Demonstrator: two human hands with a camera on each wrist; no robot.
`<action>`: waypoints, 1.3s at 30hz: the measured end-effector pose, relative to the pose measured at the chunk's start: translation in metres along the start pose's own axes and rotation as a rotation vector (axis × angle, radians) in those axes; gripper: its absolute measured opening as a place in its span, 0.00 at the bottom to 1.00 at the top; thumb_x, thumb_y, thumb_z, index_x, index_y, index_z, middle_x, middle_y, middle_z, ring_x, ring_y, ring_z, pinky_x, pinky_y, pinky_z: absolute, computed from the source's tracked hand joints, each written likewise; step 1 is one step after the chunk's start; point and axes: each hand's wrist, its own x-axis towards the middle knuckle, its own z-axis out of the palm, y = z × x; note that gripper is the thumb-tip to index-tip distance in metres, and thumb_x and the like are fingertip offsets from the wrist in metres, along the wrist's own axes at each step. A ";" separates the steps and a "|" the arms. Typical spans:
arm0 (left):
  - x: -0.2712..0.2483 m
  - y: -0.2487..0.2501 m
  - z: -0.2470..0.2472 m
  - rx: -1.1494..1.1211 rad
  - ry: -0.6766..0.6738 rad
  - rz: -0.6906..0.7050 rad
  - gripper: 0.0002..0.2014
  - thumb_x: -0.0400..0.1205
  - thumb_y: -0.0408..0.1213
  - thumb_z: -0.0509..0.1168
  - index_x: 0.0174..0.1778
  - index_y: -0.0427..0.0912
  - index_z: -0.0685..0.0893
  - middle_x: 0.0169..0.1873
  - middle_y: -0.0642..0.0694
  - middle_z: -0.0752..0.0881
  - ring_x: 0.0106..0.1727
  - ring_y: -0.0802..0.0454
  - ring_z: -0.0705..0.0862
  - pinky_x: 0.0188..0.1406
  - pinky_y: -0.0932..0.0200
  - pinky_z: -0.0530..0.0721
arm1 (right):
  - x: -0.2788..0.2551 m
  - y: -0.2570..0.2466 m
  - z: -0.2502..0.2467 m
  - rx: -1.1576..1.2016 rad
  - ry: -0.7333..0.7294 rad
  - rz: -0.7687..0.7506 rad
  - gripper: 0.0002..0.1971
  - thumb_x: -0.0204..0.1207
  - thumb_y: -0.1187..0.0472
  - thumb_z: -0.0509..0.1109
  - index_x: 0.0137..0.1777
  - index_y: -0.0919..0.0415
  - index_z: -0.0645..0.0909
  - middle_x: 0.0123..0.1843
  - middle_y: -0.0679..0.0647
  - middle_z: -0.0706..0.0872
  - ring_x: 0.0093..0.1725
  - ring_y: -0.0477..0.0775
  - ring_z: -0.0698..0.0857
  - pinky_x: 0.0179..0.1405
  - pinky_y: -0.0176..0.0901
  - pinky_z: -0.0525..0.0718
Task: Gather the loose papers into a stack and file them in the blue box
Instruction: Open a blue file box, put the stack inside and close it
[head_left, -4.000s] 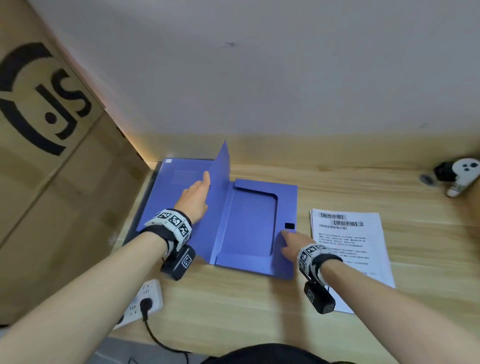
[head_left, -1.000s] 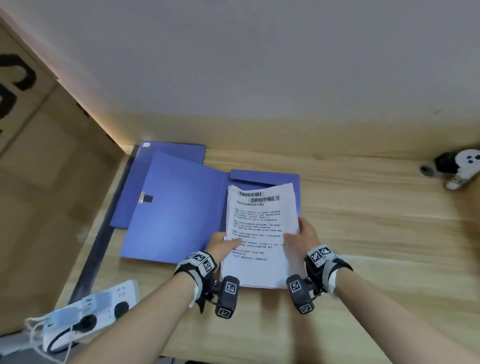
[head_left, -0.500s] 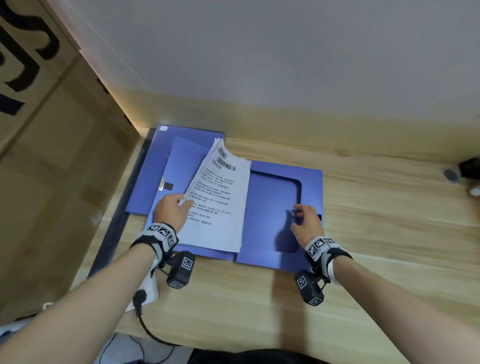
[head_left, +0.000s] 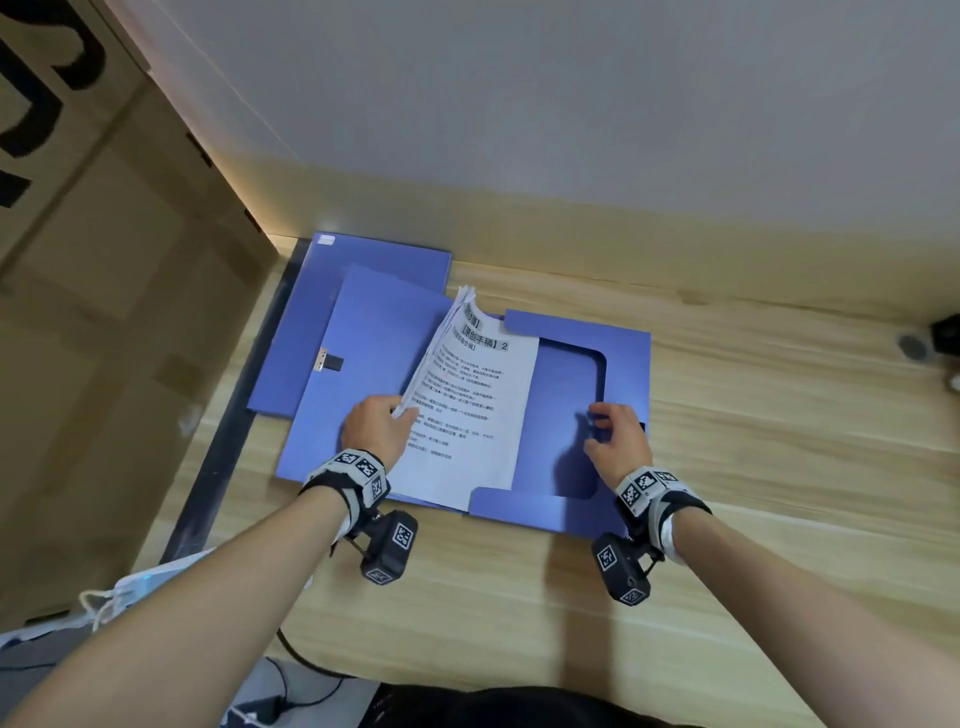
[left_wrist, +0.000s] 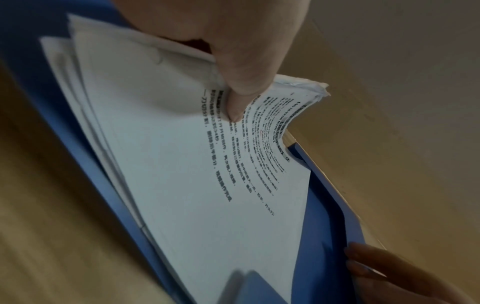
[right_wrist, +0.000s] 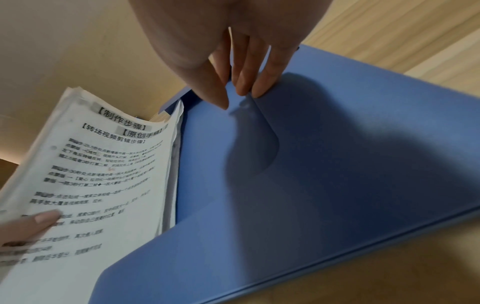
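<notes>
The blue box lies open on the wooden desk, its lid spread to the left. The stack of printed papers stands tilted in the tray, left edge raised, right edge down on the tray floor. My left hand pinches that raised edge, thumb on the top sheet. My right hand pinches the edge of the box's right inner flap, its fingertips curled on it. The near flap overlaps the stack's near corner.
A large cardboard carton walls off the left side. A white power strip with cables sits at the desk's near-left corner. A small dark object lies at the far right edge. The wall stands just behind the box.
The paper stack has shifted right from over the lid into the tray, its near corner now under the near flap. My right hand stays on the right flap.
</notes>
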 end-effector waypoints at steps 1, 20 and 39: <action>-0.003 0.002 0.007 -0.021 -0.006 -0.018 0.18 0.80 0.47 0.70 0.26 0.45 0.78 0.20 0.43 0.74 0.24 0.46 0.66 0.23 0.62 0.62 | 0.000 0.000 0.000 0.008 -0.002 -0.003 0.22 0.71 0.75 0.66 0.66 0.64 0.77 0.67 0.60 0.77 0.62 0.56 0.83 0.58 0.39 0.77; -0.012 0.078 0.094 -0.233 -0.173 -0.183 0.18 0.80 0.30 0.60 0.66 0.43 0.76 0.62 0.43 0.86 0.53 0.42 0.84 0.50 0.54 0.82 | -0.004 0.013 -0.021 -0.149 -0.059 -0.158 0.28 0.72 0.68 0.65 0.75 0.60 0.74 0.78 0.54 0.72 0.77 0.57 0.68 0.74 0.37 0.60; -0.019 0.078 0.108 -0.330 -0.156 -0.251 0.19 0.80 0.31 0.61 0.67 0.44 0.75 0.58 0.47 0.85 0.52 0.45 0.83 0.49 0.56 0.80 | -0.010 0.036 -0.032 -0.492 -0.206 -0.321 0.19 0.77 0.63 0.60 0.67 0.63 0.79 0.86 0.53 0.57 0.79 0.61 0.61 0.73 0.52 0.71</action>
